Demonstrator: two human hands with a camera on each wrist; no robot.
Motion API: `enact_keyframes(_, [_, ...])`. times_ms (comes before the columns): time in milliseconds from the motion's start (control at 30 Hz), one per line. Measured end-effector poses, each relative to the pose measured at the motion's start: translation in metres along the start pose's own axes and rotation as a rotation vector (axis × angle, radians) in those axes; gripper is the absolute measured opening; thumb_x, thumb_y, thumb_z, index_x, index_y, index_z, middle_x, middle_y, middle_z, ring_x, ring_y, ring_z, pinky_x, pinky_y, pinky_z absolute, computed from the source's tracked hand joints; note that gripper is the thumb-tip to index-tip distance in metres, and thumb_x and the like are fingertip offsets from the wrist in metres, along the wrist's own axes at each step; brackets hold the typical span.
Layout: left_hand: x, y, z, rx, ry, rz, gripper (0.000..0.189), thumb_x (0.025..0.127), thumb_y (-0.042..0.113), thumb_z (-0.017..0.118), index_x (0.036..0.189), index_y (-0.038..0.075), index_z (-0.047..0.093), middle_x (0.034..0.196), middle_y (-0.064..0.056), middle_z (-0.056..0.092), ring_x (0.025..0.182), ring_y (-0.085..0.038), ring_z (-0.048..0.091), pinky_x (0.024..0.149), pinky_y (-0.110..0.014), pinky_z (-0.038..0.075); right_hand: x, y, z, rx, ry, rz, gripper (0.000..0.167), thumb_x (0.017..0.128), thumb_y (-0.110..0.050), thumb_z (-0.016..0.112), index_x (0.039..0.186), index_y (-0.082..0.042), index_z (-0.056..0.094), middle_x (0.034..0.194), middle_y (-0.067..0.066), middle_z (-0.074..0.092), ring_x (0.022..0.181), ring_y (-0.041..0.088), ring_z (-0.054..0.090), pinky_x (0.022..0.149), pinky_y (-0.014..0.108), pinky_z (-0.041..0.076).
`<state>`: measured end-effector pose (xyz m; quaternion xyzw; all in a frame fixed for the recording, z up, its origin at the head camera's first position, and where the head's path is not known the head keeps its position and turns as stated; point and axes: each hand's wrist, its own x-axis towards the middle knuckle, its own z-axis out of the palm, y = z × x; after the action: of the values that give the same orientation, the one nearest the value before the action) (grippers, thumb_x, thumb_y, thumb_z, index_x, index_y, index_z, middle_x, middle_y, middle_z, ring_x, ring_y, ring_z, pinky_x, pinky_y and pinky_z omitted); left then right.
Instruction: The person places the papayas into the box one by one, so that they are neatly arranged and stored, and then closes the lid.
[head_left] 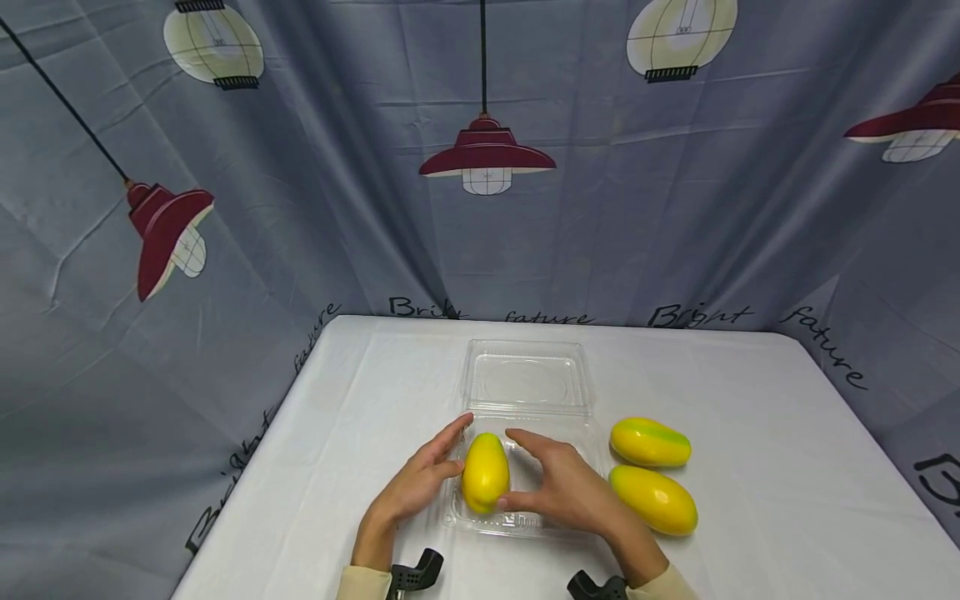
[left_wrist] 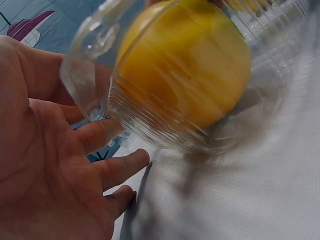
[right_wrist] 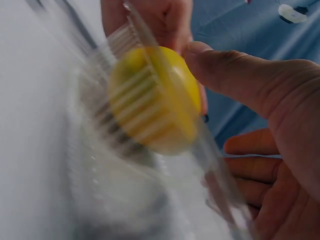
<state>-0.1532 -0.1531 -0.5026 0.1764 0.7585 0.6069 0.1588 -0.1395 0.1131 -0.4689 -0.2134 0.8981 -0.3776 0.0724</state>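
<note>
A yellow mango [head_left: 486, 473] lies lengthwise in the left part of a clear plastic clamshell box [head_left: 570, 427], whose lid [head_left: 525, 377] is folded back flat on the far side. My left hand [head_left: 422, 482] is at the box's left side, thumb at the mango, the other fingers extended along the wall. In the left wrist view, the mango [left_wrist: 185, 70] shows through the clear wall beside those spread fingers. Over the box's right part reaches my right hand [head_left: 566, 482], its thumb tip at the mango's lower right and its fingers held apart from the fruit.
Two more mangoes lie right of the box, the farther one [head_left: 650, 442] with a green streak, the nearer one [head_left: 654, 500] close to my right forearm. A white cloth covers the table [head_left: 750, 433]. Behind it hangs a grey-blue curtain [head_left: 570, 242] with printed lamps.
</note>
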Motion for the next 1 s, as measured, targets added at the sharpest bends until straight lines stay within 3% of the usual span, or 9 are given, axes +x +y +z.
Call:
enact_keyframes(200, [0.001, -0.001, 0.001, 0.003, 0.003, -0.002, 0.073, 0.104, 0.005, 0.051, 0.174, 0.01, 0.029, 0.182, -0.015, 0.023, 0.17, -0.041, 0.017, 0.137, -0.063, 0.011, -0.016, 0.001, -0.021, -0.019, 0.026, 0.053, 0.091, 0.081, -0.05, 0.095, 0.157, -0.015, 0.06, 0.158, 0.004, 0.064, 0.141, 0.034, 0.065, 0.115, 0.059, 0.054])
enact_keyframes(367, [0.001, -0.001, 0.001, 0.001, 0.001, -0.001, 0.074, 0.104, 0.004, 0.051, 0.174, 0.009, 0.028, 0.182, -0.015, 0.022, 0.17, -0.041, 0.016, 0.137, -0.063, 0.01, -0.029, 0.004, -0.042, -0.031, 0.024, 0.014, 0.087, 0.084, -0.06, 0.09, 0.156, -0.021, 0.062, 0.157, -0.002, 0.065, 0.143, 0.03, 0.064, 0.115, 0.058, 0.054])
enact_keyframes(567, [0.002, -0.001, 0.001, -0.003, -0.009, 0.002, 0.074, 0.104, 0.004, 0.05, 0.174, 0.008, 0.027, 0.183, -0.015, 0.021, 0.17, -0.041, 0.015, 0.137, -0.062, 0.01, -0.047, 0.011, -0.062, -0.053, 0.059, -0.039, 0.08, 0.084, -0.054, 0.092, 0.154, -0.027, 0.064, 0.153, -0.011, 0.066, 0.142, 0.022, 0.066, 0.114, 0.052, 0.056])
enact_keyframes(667, [0.002, -0.001, 0.001, -0.006, -0.008, -0.002, 0.074, 0.104, 0.004, 0.051, 0.174, 0.009, 0.027, 0.183, -0.015, 0.022, 0.17, -0.041, 0.016, 0.137, -0.062, 0.011, -0.057, 0.015, -0.073, -0.075, 0.076, -0.031, 0.082, 0.082, -0.061, 0.09, 0.154, -0.03, 0.064, 0.151, -0.012, 0.068, 0.138, 0.02, 0.068, 0.111, 0.047, 0.058])
enact_keyframes(833, [0.002, 0.001, 0.0, -0.01, -0.005, 0.0, 0.075, 0.104, 0.003, 0.051, 0.174, 0.008, 0.027, 0.183, -0.015, 0.022, 0.17, -0.042, 0.016, 0.137, -0.062, 0.011, -0.076, 0.027, -0.089, -0.121, 0.139, -0.02, 0.081, 0.079, -0.062, 0.092, 0.151, -0.034, 0.067, 0.146, -0.012, 0.071, 0.132, 0.013, 0.068, 0.109, 0.029, 0.058])
enact_keyframes(1000, [0.001, 0.001, 0.0, -0.009, -0.004, -0.003, 0.074, 0.104, 0.003, 0.051, 0.174, 0.008, 0.027, 0.183, -0.015, 0.022, 0.17, -0.042, 0.016, 0.137, -0.062, 0.011, -0.097, 0.046, -0.102, -0.177, 0.226, 0.003, 0.077, 0.076, -0.052, 0.098, 0.146, -0.033, 0.072, 0.142, -0.011, 0.074, 0.125, 0.002, 0.067, 0.103, 0.008, 0.047])
